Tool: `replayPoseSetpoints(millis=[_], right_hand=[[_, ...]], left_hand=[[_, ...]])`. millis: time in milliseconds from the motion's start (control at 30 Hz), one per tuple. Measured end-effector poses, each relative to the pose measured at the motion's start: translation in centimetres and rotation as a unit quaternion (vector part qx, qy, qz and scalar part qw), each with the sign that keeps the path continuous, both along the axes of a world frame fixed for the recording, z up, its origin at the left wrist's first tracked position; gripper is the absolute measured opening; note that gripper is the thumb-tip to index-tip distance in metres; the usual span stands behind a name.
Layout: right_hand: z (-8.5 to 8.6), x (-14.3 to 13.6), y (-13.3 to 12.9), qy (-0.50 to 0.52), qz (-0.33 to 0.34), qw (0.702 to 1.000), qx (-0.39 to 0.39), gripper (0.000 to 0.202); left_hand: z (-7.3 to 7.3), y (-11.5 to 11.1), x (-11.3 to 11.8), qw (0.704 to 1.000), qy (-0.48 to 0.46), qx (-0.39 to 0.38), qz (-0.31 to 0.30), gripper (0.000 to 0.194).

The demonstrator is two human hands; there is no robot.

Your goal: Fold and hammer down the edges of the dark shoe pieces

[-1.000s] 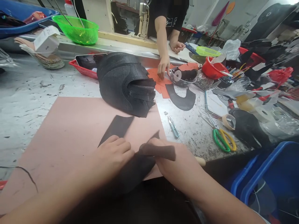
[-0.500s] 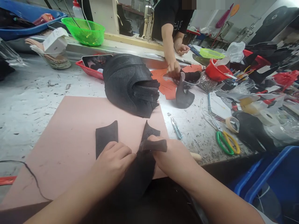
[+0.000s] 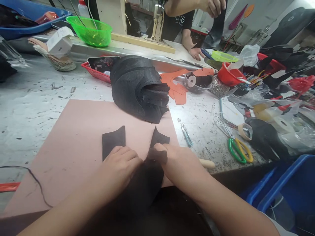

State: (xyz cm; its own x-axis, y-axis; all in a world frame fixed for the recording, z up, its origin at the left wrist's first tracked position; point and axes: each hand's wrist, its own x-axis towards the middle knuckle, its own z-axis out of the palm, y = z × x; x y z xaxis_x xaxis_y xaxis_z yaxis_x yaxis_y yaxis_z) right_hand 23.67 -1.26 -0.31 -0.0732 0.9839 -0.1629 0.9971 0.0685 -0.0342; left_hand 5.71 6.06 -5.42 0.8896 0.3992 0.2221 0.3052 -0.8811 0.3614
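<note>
A black shoe-upper piece (image 3: 145, 183) with two upright ends lies over the near edge of a pink board (image 3: 69, 141), hanging toward my lap. My left hand (image 3: 121, 165) is closed on it, fingers curled by its left end, thumb pointing at the middle. With thumb and curled fingers, my right hand (image 3: 180, 164) grips a narrow dark strip (image 3: 158, 156) folded across the right end. The fingertips beneath the strip are hidden. Beyond both hands, a fanned stack of black perforated upper pieces (image 3: 133, 87) rests across the board's far edge.
Right of the board lie thread snips (image 3: 186, 134), a wooden handle (image 3: 207, 164) and green-and-yellow-handled scissors (image 3: 237, 150). Orange cut pieces (image 3: 180, 95) lie behind. Across the bench, a co-worker's raised hand (image 3: 214, 7) holds a black piece. Blue bins (image 3: 290, 183) stand at lower right.
My right fingers have drawn the strip in, so less of it sticks out to the right. The co-worker has lifted a black piece off the bench and up. My left hand barely moves.
</note>
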Motion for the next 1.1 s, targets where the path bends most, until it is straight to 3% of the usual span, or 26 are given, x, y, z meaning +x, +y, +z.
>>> replayPoseSetpoints(millis=[100, 300, 467, 567, 733, 967, 1100], right_hand=[[0.1, -0.1, -0.1, 0.015, 0.007, 1.0, 0.014, 0.015], [0.4, -0.4, 0.0, 0.007, 0.01, 1.0, -0.009, 0.012], [0.0, -0.5, 0.3, 0.017, 0.001, 1.0, -0.012, 0.01], [-0.3, -0.3, 0.5, 0.015, 0.003, 1.0, -0.021, 0.011], [0.0, -0.4, 0.7, 0.02, 0.013, 1.0, -0.003, 0.014], [0.1, -0.9, 0.7, 0.009, 0.027, 0.999, -0.041, 0.014], [0.2, -1.0, 0.6, 0.006, 0.033, 0.999, -0.035, 0.013]], left_hand=[[-0.1, 0.1, 0.0, 0.999, -0.007, -0.033, 0.005, 0.025], [0.3, 0.5, -0.4, 1.0, 0.011, -0.027, -0.01, 0.026], [0.1, 0.5, -0.5, 0.996, 0.015, -0.078, 0.026, 0.024], [-0.2, 0.6, -0.5, 0.997, -0.009, -0.064, 0.034, 0.022], [-0.3, 0.7, -0.9, 0.999, -0.034, -0.017, -0.006, 0.026], [0.2, 1.2, -1.1, 0.996, -0.002, 0.063, -0.058, 0.028], [0.5, 1.3, -1.0, 0.995, 0.001, 0.065, -0.077, 0.025]])
